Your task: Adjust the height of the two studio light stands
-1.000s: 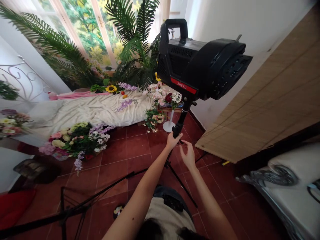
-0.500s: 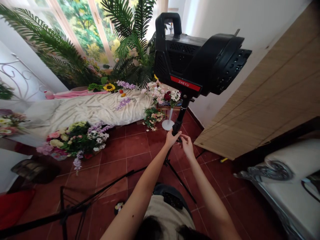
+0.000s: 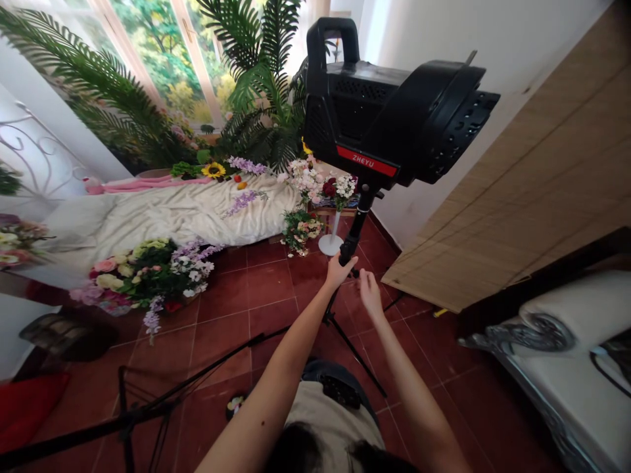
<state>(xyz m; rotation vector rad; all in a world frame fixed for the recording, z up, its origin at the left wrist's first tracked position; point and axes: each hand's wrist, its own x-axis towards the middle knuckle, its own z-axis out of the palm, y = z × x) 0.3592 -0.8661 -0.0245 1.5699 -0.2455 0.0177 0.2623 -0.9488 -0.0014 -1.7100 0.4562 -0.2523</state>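
A black studio light (image 3: 384,118) with a red label sits on top of a black stand (image 3: 355,226), tilted to the right. My left hand (image 3: 339,270) is wrapped round the stand's pole below the light. Just right of the pole, my right hand (image 3: 369,289) is beside a small black knob (image 3: 355,272), its fingers bent and close together. A narrow gap shows between those fingers and the knob. The stand's thin legs (image 3: 357,355) spread over the red tiles below my hands.
A cream-draped bed (image 3: 197,213) with flower bunches (image 3: 142,276) lies at the left. Another black stand (image 3: 133,417) crosses the lower left. A wooden panel (image 3: 517,177) and a white sofa (image 3: 582,315) are at the right.
My right hand has come slightly away from the knob, down and to the right. My left hand keeps its hold on the pole.
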